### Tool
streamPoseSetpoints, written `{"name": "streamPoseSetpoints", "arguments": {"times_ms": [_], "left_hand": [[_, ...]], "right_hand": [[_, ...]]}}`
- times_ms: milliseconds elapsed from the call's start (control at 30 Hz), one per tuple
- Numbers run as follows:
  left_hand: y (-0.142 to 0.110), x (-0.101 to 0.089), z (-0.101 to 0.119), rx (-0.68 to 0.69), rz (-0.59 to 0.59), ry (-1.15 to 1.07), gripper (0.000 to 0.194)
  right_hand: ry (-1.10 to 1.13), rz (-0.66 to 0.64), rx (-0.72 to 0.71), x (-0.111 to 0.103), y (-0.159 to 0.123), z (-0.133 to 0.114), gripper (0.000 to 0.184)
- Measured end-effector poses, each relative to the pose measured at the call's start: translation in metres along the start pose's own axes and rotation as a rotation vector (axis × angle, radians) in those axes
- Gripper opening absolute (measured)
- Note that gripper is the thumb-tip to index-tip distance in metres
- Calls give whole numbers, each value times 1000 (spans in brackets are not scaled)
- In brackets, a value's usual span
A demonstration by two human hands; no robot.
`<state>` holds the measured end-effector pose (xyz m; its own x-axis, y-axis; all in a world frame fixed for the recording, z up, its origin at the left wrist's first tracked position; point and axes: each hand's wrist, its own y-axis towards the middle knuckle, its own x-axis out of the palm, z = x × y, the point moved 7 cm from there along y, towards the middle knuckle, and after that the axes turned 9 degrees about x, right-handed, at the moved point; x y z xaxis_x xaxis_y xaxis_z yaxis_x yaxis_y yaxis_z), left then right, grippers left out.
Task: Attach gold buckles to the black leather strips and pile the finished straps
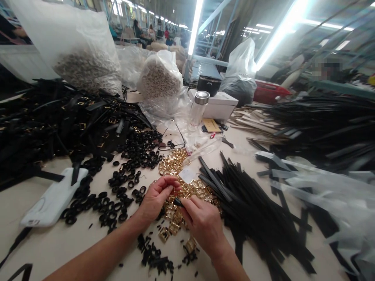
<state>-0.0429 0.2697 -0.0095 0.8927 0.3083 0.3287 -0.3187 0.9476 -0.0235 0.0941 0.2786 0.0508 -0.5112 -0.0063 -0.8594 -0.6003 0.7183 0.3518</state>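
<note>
Above a heap of gold buckles (202, 189), my left hand (156, 199) is closed, thumb and fingers pinching what looks like a gold buckle, mostly hidden by the fingers. My right hand (205, 222) grips a black strap (177, 201), whose short dark end sticks out between thumb and forefinger, close to the left fingertips. The rest of that strap is hidden. Black ring-shaped loops (117, 205) lie scattered left of my left hand. Small black offcuts (154, 255) are strewn on the table below both hands. A bundle of black straps (249, 199) fans out to the right.
At left, a white device (54, 199) lies before a large pile of buckled black straps (73, 121). Glasses (172, 144), a glass bottle (197, 111) and a white box (219, 105) stand farther back. Bags of small parts (159, 78) line the rear. More black straps (331, 125) fill the right.
</note>
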Motion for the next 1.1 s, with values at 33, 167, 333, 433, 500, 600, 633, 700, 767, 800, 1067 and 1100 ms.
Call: {"name": "streamPoseSetpoints", "arguments": {"times_ms": [33, 167, 333, 433, 500, 600, 633, 700, 767, 800, 1067, 1100], "left_hand": [[-1, 2, 1, 17, -15, 14, 19], [-8, 8, 8, 97, -45, 103, 18], [-17, 12, 22, 196, -27, 192, 16], [-24, 18, 31, 256, -53, 212, 16], [-30, 21, 36, 282, -43, 178, 18], [-37, 23, 41, 259, 20, 21, 22], [-39, 23, 42, 238, 38, -42, 24], [-40, 25, 45, 194, 64, -142, 28], [-41, 25, 48, 142, 61, -189, 29], [-41, 24, 49, 103, 45, -200, 29], [-65, 11, 36, -197, -87, -215, 28], [-66, 11, 33, -216, -76, -253, 29]], "right_hand": [[1, -2, 0, 1, 0, -1, 26], [15, 2, 40, 4, -1, 0, 26], [63, 33, 86, -2, -1, 2, 23], [107, 68, 97, -10, -1, 0, 20], [149, 95, 107, -17, 0, -3, 17], [260, 125, 123, -27, -1, -9, 13], [305, 131, 125, -30, -2, -12, 12], [377, 138, 121, -35, -2, -18, 10], [407, 144, 112, -40, -2, -23, 9], [404, 149, 104, -43, -2, -25, 9], [264, 192, 56, -56, -20, -51, 10], [253, 198, 71, -54, -20, -52, 10]]}}
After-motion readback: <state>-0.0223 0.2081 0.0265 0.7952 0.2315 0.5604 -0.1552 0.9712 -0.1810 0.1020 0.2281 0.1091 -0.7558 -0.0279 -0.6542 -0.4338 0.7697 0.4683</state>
